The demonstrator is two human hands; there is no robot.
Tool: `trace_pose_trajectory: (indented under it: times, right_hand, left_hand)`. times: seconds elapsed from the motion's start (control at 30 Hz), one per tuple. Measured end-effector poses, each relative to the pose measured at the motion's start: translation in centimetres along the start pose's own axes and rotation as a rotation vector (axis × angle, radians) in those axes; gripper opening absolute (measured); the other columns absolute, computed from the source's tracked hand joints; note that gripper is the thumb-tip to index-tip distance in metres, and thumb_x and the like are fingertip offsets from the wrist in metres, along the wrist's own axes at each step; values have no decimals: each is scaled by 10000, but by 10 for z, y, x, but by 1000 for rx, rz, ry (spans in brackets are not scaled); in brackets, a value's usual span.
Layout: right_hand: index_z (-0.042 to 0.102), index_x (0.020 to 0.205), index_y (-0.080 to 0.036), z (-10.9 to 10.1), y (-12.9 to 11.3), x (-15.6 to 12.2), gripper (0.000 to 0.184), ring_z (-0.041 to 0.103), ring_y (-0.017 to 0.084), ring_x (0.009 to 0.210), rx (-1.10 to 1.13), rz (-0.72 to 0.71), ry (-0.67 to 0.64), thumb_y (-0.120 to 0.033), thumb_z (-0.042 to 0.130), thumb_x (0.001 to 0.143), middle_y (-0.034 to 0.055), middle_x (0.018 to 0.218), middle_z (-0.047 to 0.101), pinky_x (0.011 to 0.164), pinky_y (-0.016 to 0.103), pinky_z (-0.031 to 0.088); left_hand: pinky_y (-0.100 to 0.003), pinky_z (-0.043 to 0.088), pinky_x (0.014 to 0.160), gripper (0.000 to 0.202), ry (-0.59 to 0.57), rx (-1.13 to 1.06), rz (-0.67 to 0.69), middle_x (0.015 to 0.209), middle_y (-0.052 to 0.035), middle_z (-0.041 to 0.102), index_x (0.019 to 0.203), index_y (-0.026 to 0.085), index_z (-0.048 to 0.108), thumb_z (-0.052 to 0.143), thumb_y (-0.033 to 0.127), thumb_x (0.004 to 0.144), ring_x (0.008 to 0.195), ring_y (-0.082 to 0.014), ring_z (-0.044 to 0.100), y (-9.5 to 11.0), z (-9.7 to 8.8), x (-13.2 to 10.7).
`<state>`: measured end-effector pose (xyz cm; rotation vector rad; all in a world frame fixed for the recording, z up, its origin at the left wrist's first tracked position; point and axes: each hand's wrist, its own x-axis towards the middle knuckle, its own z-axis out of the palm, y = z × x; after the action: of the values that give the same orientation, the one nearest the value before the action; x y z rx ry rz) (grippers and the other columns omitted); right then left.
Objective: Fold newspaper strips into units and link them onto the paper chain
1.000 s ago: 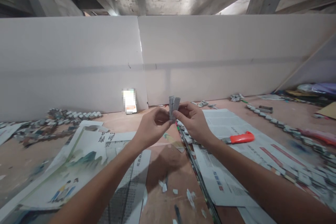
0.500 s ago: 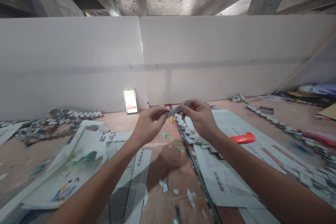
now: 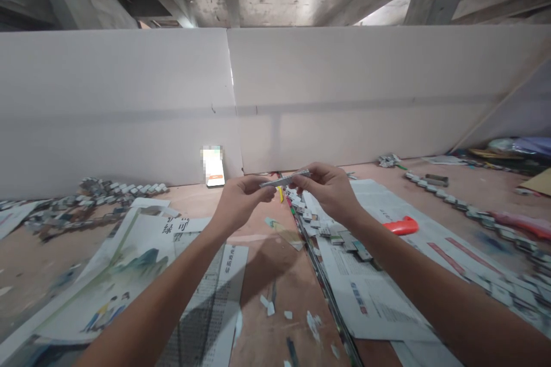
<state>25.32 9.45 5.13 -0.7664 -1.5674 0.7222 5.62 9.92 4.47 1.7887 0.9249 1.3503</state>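
A narrow folded strip of printed paper (image 3: 284, 180) spans the gap between my two hands above the table. My left hand (image 3: 241, 198) pinches its left end between thumb and fingers. At the other end, my right hand (image 3: 329, 186) grips the strip with thumb and fingertips. The strip lies nearly level, its right end slightly higher. Just below and to the right, a chain of folded paper pieces (image 3: 340, 236) rests on newspaper, partly hidden by my right forearm.
Newspaper sheets (image 3: 142, 258) cover the left side. A lit phone (image 3: 213, 166) leans against the white partition (image 3: 344, 80). A red-handled tool (image 3: 402, 225) lies beside my right forearm. More folded-paper chains (image 3: 456, 202) lie at right, others (image 3: 124, 188) at left. Paper scraps (image 3: 269, 305) are scattered in front.
My left hand has shifted slightly left and its thumb has lowered. The strip has turned from a steeper slant to nearly level. My right hand has stayed almost in place.
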Motion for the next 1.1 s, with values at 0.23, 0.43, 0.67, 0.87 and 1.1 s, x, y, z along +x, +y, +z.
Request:
trace_pose_trajectory:
  times: [0.23, 0.43, 0.67, 0.87, 1.1]
  right_hand:
    - [696, 741, -175, -14, -3, 2, 128, 611, 143, 636, -188, -95, -38, -300, 719, 722, 25, 677, 686, 597, 282, 473]
    - [694, 732, -176, -19, -3, 3, 136, 591, 150, 659, -283, -130, -72, -311, 691, 749, 32, 683, 684, 630, 297, 445]
    - [667, 729, -155, -22, 3, 4, 197, 534, 124, 596, -246, -2, -161, -350, 685, 748, 21, 643, 630, 553, 260, 399]
    - [629, 698, -162, -12, 11, 0, 182, 508, 112, 555, -335, 128, -350, -325, 624, 778, 9, 611, 599, 510, 240, 361]
    - [567, 674, -174, -5, 47, -4, 196, 473, 110, 550, -261, 222, -445, -338, 615, 769, -9, 597, 548, 529, 246, 352]
  left_hand:
    - [-274, 561, 585, 94, 155, 6, 130, 683, -37, 713, 760, 178, 719, 734, 243, 693, 642, -163, 664, 12, -4, 1]
    - [-278, 557, 673, 98, 114, 19, 133, 768, -40, 728, 795, 188, 719, 721, 247, 717, 725, -159, 672, 18, -4, -3]
    - [-278, 512, 674, 166, 67, 93, 119, 718, -31, 704, 822, 177, 700, 608, 315, 822, 712, -149, 651, 15, -8, -2]
    - [-282, 479, 659, 230, 105, 311, 66, 723, -34, 692, 814, 169, 643, 541, 371, 861, 691, -156, 637, -5, -12, 1]
    - [-275, 365, 558, 287, -73, 691, 121, 642, -12, 596, 729, 188, 556, 466, 410, 887, 588, -154, 518, -43, -26, 7]
